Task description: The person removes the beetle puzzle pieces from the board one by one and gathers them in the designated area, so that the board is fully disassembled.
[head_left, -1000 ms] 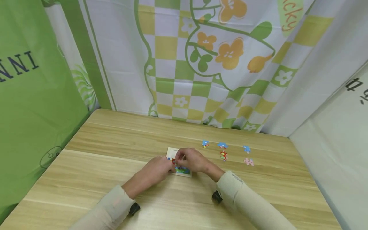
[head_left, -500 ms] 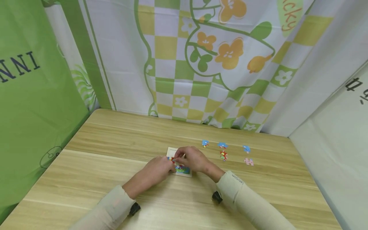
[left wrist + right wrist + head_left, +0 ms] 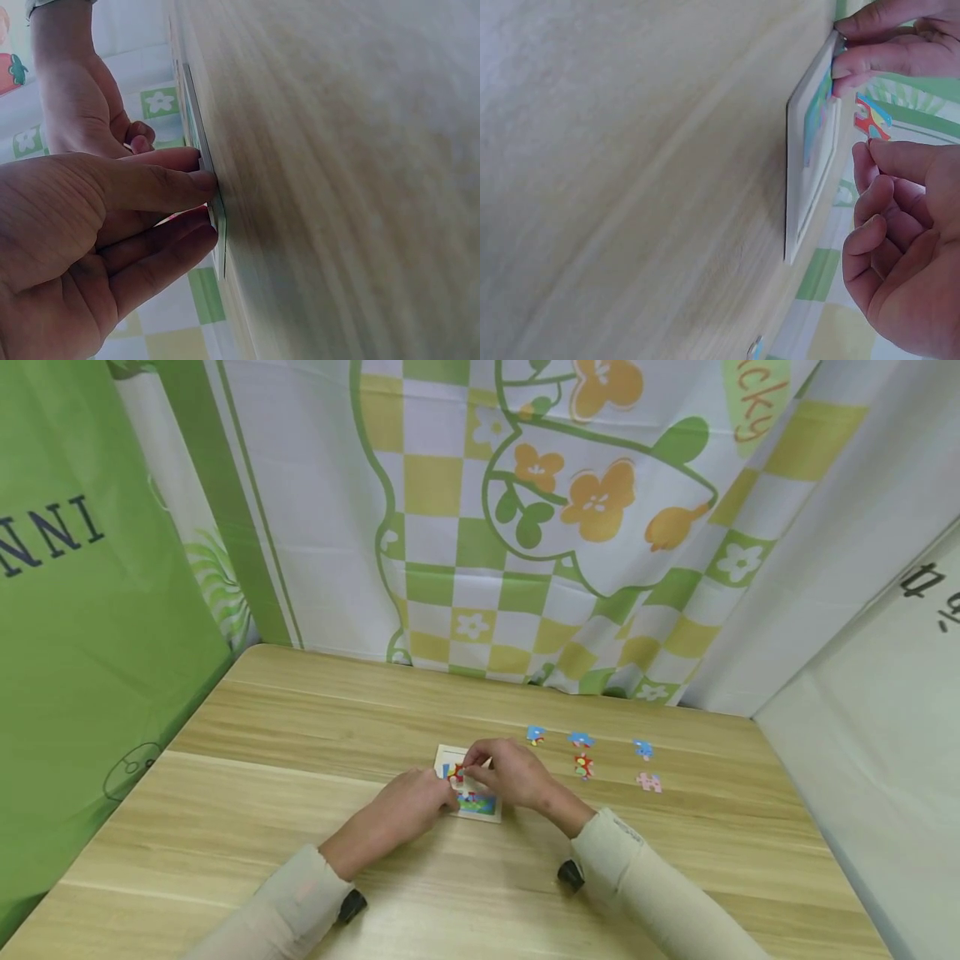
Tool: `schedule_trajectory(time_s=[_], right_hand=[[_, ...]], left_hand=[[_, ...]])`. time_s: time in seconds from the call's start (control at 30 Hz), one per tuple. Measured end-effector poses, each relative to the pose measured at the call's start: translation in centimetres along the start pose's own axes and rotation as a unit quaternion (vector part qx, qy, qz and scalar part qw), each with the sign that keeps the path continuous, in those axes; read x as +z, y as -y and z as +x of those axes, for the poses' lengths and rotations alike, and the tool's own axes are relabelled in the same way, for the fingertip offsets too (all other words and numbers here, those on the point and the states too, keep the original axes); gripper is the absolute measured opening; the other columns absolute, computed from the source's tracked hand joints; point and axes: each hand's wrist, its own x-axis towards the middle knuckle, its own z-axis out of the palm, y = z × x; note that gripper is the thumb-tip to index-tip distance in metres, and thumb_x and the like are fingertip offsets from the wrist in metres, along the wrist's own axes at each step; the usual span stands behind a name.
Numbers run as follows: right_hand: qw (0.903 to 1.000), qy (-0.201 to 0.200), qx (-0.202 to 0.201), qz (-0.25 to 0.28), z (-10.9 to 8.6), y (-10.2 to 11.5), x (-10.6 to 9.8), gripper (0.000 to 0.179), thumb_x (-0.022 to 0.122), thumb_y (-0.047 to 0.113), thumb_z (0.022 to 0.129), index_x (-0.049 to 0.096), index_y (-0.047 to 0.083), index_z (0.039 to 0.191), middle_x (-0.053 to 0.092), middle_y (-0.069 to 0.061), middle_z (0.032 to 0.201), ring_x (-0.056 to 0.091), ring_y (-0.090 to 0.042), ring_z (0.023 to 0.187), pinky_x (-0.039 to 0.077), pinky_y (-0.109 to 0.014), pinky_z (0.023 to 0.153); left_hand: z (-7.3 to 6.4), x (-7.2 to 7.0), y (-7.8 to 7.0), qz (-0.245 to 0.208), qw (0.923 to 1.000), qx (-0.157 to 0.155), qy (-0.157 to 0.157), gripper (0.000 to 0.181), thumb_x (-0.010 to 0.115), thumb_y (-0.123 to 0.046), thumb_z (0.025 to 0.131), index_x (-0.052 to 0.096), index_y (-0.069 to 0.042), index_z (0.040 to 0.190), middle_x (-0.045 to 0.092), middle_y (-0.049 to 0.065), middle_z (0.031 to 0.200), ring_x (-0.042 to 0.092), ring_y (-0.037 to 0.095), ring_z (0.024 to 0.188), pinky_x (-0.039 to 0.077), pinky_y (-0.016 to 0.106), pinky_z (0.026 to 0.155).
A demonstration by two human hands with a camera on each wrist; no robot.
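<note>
A shallow puzzle tray (image 3: 491, 818) with a pale rim lies on the table, its near part filled with a green and blue picture. My left hand (image 3: 408, 803) holds the tray's left edge, thumb at the side and fingertips on top, as the left wrist view shows. Between thumb and index finger, my right hand (image 3: 517, 774) pinches a red, yellow and blue jigsaw piece (image 3: 871, 116). In the right wrist view that piece is tilted and held off the tray, and the other fingers are curled. My hands partly hide the tray in the head view.
Several loose jigsaw pieces lie to the right of the tray: blue ones at the back (image 3: 581, 739), a red one (image 3: 583, 766) and a pink one (image 3: 649, 782). A patterned curtain (image 3: 465, 527) hangs behind the wooden table (image 3: 300, 718).
My right hand has moved slightly up and to the right, and the pinched jigsaw piece shows more clearly, raised over the tray. My left hand stays on the tray's edge.
</note>
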Motion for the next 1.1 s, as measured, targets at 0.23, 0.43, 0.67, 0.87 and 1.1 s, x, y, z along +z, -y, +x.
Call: schedule_trajectory(time_s=[0.23,0.43,0.67,0.87,1.1], right_hand=[[0.9996,-0.013,0.017,0.02,-0.9,-0.5,-1.4,0.005,0.072,0.01,0.097,0.074,0.013,0.094,0.071,0.008,0.089,0.061,-0.008,0.074,0.05,-0.029,0.069],[0.9986,-0.014,0.034,0.038,-2.0,-1.7,-2.5,0.004,0.07,0.01,0.098,0.074,0.011,0.096,0.069,0.006,0.088,0.061,-0.01,0.073,0.051,-0.03,0.066],[0.9977,-0.02,0.047,0.045,-3.7,-3.2,-3.5,0.004,0.071,0.009,0.097,0.074,0.008,0.095,0.069,0.003,0.087,0.061,-0.013,0.073,0.051,-0.029,0.064],[0.9984,-0.028,0.041,0.026,-4.7,-4.5,-4.0,0.004,0.073,0.008,0.096,0.073,0.006,0.092,0.069,0.001,0.086,0.06,-0.012,0.075,0.05,-0.029,0.066],[0.997,-0.017,0.059,0.048,-5.3,-5.6,-5.0,0.006,0.069,0.007,0.098,0.072,0.007,0.093,0.069,-0.001,0.087,0.06,-0.015,0.075,0.05,-0.029,0.063]], left_hand=[[0.2,-0.1,-0.1,-0.014,0.9997,-0.016,0.012,0.022,0.077,0.002,0.083,0.077,-0.018,0.073,0.065,-0.007,0.07,0.048,0.011,0.06,0.048,0.031,0.055],[0.1,-0.4,-0.2,-0.026,0.9992,-0.023,0.019,0.018,0.077,0.001,0.085,0.08,-0.016,0.08,0.072,-0.004,0.079,0.053,0.011,0.065,0.053,0.032,0.062],[-0.1,-0.2,-0.4,-0.025,0.9994,-0.019,0.018,0.017,0.076,0.001,0.087,0.083,-0.014,0.087,0.077,-0.001,0.088,0.068,0.016,0.076,0.058,0.035,0.071],[-0.3,-0.2,-0.6,-0.029,0.999,-0.025,0.021,0.016,0.076,0.002,0.087,0.083,-0.012,0.089,0.078,0.002,0.092,0.071,0.019,0.082,0.059,0.035,0.074],[-0.2,-0.5,-0.3,-0.032,0.9991,-0.021,0.021,0.016,0.077,0.0,0.088,0.08,-0.014,0.081,0.075,-0.003,0.085,0.062,0.01,0.071,0.056,0.03,0.067]])
